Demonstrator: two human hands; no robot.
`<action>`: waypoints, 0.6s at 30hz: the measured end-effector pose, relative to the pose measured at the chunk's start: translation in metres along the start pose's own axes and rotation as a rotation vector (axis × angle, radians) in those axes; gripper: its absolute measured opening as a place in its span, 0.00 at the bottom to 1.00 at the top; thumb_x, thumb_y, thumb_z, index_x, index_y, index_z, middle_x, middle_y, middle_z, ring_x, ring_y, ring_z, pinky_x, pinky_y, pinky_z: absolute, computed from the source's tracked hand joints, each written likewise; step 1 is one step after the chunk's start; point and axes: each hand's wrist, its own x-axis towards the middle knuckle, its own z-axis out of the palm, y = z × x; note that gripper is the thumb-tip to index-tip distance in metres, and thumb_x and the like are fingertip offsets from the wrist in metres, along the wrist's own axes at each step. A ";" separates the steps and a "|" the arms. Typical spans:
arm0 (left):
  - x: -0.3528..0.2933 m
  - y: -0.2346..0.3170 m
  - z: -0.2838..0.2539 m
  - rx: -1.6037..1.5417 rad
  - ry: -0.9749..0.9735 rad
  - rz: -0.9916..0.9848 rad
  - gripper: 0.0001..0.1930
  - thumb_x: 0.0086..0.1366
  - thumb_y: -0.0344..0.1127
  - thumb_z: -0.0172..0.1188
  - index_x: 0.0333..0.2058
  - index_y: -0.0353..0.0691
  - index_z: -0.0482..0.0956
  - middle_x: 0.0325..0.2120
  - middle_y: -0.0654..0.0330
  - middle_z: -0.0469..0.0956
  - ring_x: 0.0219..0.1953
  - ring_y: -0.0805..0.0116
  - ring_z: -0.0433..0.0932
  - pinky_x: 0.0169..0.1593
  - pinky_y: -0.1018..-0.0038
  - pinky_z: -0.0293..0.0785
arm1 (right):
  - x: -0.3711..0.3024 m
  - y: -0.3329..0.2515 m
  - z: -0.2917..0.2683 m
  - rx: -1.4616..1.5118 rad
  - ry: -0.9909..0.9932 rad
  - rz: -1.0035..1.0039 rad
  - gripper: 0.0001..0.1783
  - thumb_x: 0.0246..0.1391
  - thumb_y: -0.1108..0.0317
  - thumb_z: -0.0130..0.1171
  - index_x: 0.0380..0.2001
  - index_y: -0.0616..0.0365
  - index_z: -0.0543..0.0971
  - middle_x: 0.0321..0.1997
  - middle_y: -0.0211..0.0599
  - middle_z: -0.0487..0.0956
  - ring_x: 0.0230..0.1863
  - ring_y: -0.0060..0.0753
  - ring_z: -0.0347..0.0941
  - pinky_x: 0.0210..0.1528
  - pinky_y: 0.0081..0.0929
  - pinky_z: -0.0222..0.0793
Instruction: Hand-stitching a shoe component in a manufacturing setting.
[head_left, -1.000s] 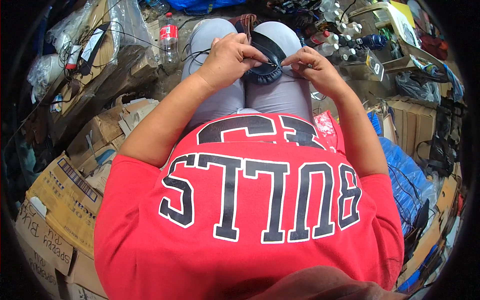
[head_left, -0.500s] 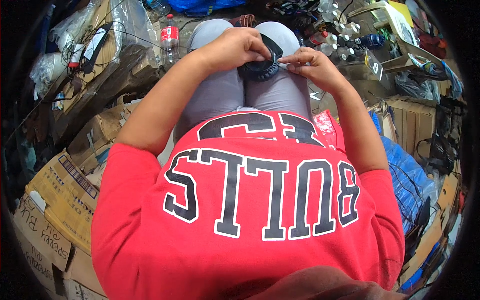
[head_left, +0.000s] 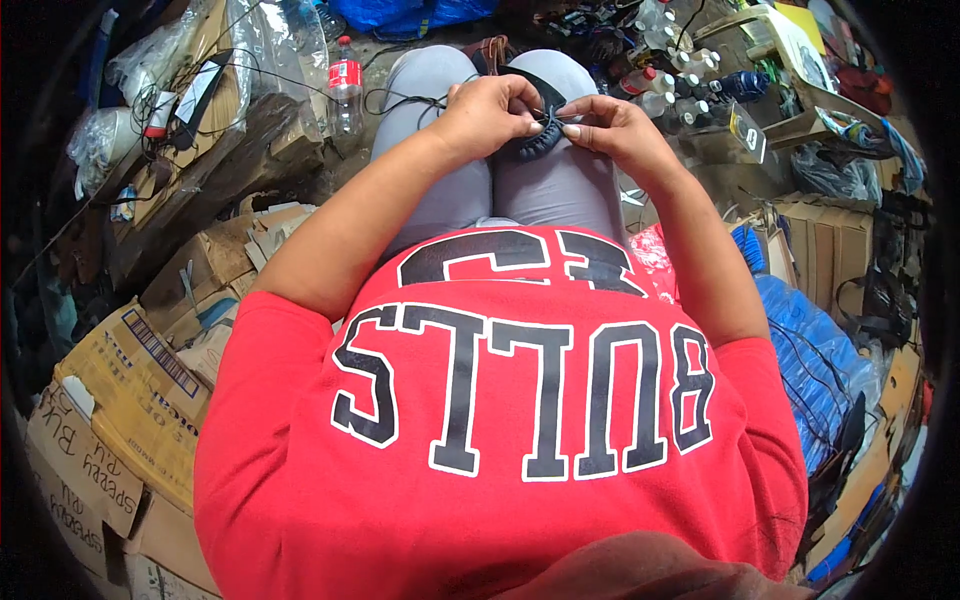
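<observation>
**One shoe [head_left: 541,143], two hands at its rim**

The left hand [head_left: 485,117] pinches the rim, apparently to steady it; the right hand [head_left: 618,130] has thumb and finger close together there, but whether on thread I cannot tell. The black shoe rests on the right thigh [head_left: 572,190], probably to free both hands. One cord [head_left: 412,99] crosses the left thigh [head_left: 430,185]. Beyond: one red-capped bottle [head_left: 345,100] left, over five bottles [head_left: 657,104] right, overlapping.

left hand [head_left: 490,116], right hand [head_left: 618,132] at black shoe [head_left: 534,147] (edge puckered)

Head-worn fisheye, facing steeply down, close
</observation>
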 end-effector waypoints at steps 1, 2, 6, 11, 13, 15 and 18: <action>0.003 0.002 0.000 -0.025 -0.023 0.025 0.08 0.51 0.27 0.63 0.32 0.36 0.78 0.24 0.65 0.78 0.28 0.81 0.74 0.35 0.82 0.70 | 0.000 -0.001 -0.001 -0.032 0.003 0.017 0.11 0.46 0.70 0.64 0.34 0.61 0.79 0.27 0.24 0.77 0.27 0.12 0.68 0.30 0.11 0.63; 0.005 0.003 0.001 -0.050 -0.047 0.051 0.08 0.50 0.27 0.63 0.32 0.36 0.78 0.23 0.64 0.78 0.27 0.80 0.74 0.34 0.82 0.70 | 0.001 -0.001 -0.003 -0.031 0.009 0.015 0.11 0.46 0.70 0.64 0.34 0.61 0.79 0.27 0.24 0.77 0.27 0.12 0.68 0.30 0.11 0.63; 0.001 0.036 -0.009 0.310 -0.077 0.186 0.08 0.48 0.26 0.62 0.31 0.38 0.79 0.23 0.61 0.78 0.26 0.72 0.76 0.34 0.78 0.71 | 0.005 -0.005 -0.008 -0.130 -0.083 0.017 0.09 0.45 0.70 0.65 0.31 0.59 0.79 0.27 0.24 0.76 0.28 0.12 0.68 0.32 0.12 0.64; 0.003 0.030 -0.021 0.573 -0.049 0.528 0.07 0.47 0.28 0.63 0.29 0.41 0.78 0.27 0.58 0.74 0.31 0.57 0.74 0.36 0.67 0.70 | 0.003 -0.005 -0.016 -0.322 -0.103 -0.197 0.08 0.46 0.68 0.65 0.29 0.58 0.77 0.25 0.21 0.73 0.29 0.13 0.66 0.33 0.14 0.63; -0.004 0.021 -0.036 0.558 -0.040 0.496 0.07 0.48 0.29 0.63 0.28 0.40 0.77 0.27 0.59 0.74 0.32 0.58 0.73 0.37 0.67 0.69 | -0.001 0.001 -0.034 -0.189 -0.066 -0.105 0.08 0.48 0.67 0.64 0.28 0.58 0.76 0.25 0.20 0.70 0.29 0.14 0.64 0.34 0.15 0.61; -0.009 0.017 -0.038 0.579 -0.052 0.444 0.05 0.52 0.29 0.60 0.28 0.38 0.75 0.27 0.58 0.73 0.34 0.59 0.72 0.37 0.69 0.68 | -0.005 0.009 -0.034 -0.103 -0.038 -0.082 0.09 0.47 0.66 0.64 0.27 0.59 0.76 0.26 0.21 0.70 0.29 0.14 0.64 0.33 0.15 0.62; -0.011 0.024 -0.030 0.500 -0.092 0.366 0.04 0.54 0.28 0.58 0.29 0.39 0.75 0.26 0.57 0.74 0.31 0.59 0.73 0.36 0.70 0.68 | -0.006 0.016 -0.030 -0.115 0.016 -0.198 0.10 0.47 0.65 0.65 0.27 0.60 0.77 0.32 0.24 0.69 0.32 0.14 0.64 0.34 0.16 0.62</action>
